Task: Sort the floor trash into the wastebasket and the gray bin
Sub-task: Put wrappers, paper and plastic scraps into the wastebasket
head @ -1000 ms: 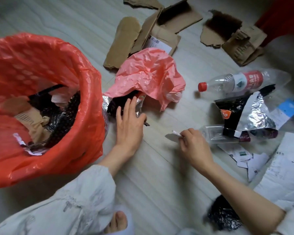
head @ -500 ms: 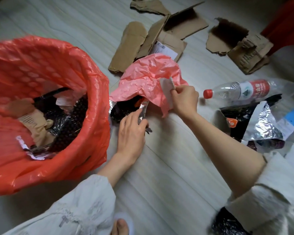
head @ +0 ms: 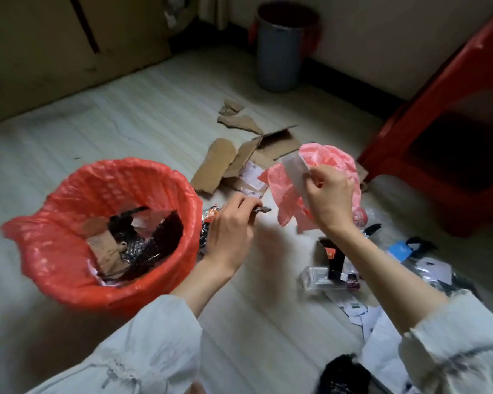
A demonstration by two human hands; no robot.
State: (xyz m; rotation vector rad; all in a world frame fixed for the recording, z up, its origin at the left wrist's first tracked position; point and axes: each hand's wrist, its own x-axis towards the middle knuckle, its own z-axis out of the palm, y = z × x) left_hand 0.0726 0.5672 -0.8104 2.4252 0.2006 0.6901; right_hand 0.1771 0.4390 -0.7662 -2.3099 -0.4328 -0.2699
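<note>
Right hand (head: pixel 329 200) has now lifted the pink plastic bag (head: pixel 285 191) plus a white scrap off the floor, left hand (head: pixel 229 226) pinches a foil wrapper (head: pixel 208 220) beside the wastebasket (head: pixel 69 200) — gray bin (head: pixel 281 49) sits well back, so drops come next.

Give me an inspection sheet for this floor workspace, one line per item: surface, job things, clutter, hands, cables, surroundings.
Surface: pale wood-grain floor, dimly lit.
Job's things: wastebasket with red liner, partly filled; gray bin upright by the far wall; pink plastic bag lifted off the floor.
Clutter: torn cardboard pieces beyond the basket; wrappers and paper scraps at the right.
Hands: left hand pinches a foil wrapper; right hand grips the pink bag and a white scrap.
Cables: nothing seen.
Surroundings: red stool at right; brown cabinet at back left.
</note>
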